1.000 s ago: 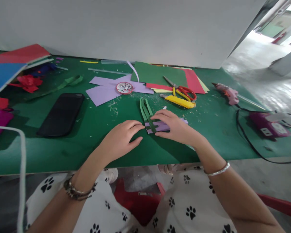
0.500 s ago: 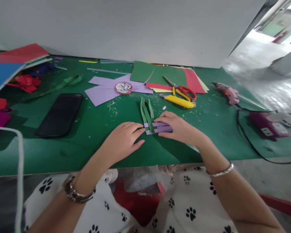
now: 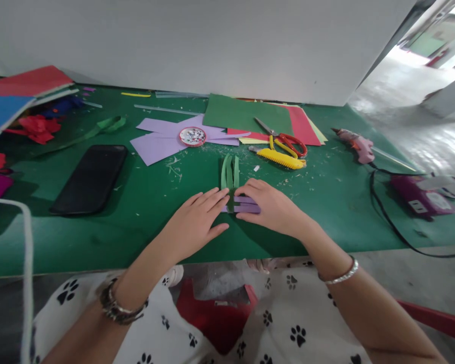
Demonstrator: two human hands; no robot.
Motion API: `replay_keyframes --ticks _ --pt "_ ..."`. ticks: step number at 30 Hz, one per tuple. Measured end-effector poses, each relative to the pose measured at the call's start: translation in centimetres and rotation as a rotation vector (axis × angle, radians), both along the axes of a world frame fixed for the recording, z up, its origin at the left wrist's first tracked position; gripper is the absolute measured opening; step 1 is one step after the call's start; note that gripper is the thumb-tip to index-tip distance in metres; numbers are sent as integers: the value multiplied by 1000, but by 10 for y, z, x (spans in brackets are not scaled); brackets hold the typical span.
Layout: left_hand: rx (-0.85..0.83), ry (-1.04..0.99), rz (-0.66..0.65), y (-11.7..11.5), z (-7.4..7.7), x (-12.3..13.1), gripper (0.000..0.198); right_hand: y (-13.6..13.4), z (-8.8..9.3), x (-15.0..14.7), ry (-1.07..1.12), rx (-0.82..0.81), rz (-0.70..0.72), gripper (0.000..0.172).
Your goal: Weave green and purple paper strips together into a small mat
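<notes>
Purple paper strips (image 3: 246, 204) lie crosswise on the table, crossed by upright green paper strips (image 3: 229, 172) whose far ends stand out beyond my fingers. My left hand (image 3: 197, 217) rests with its fingers stretched over the left end of the crossing, the thumb apart and below. Part of the strips is covered by those fingertips. On the other side my right hand (image 3: 271, 207) grips the purple strips between thumb and fingers, close to the crossing.
Beyond my hands lie a yellow cutter (image 3: 282, 157), scissors (image 3: 290, 144), coloured sheets (image 3: 246, 114) and a small round dish (image 3: 192, 136) on purple paper. A black phone (image 3: 91, 179) is at left. The glue gun (image 3: 358, 144) and its cable are at right.
My left fingers have moved onto the strips and now cover their left end. My right hand has shifted slightly left. The green strips stand straighter and closer together.
</notes>
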State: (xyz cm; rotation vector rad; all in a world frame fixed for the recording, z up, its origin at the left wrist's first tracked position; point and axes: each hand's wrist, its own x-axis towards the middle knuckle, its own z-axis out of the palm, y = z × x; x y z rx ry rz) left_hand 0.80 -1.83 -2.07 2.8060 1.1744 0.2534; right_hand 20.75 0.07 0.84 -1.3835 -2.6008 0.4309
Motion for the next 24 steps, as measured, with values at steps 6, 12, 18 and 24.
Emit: replay_keyframes --ticks 6,12,18,24 --pt "-75 81 0 -4 -1 -3 60 -1 0 -3 -21 38 -5 29" --pt "-103 112 -16 -5 1 -3 66 -2 -2 -5 -16 60 -33 25" --pt "-136 124 -23 -5 4 -2 68 -3 -3 -6 -9 78 -36 24" --pt "-139 123 -26 -5 5 -2 68 -2 -4 -5 22 71 -9 25"
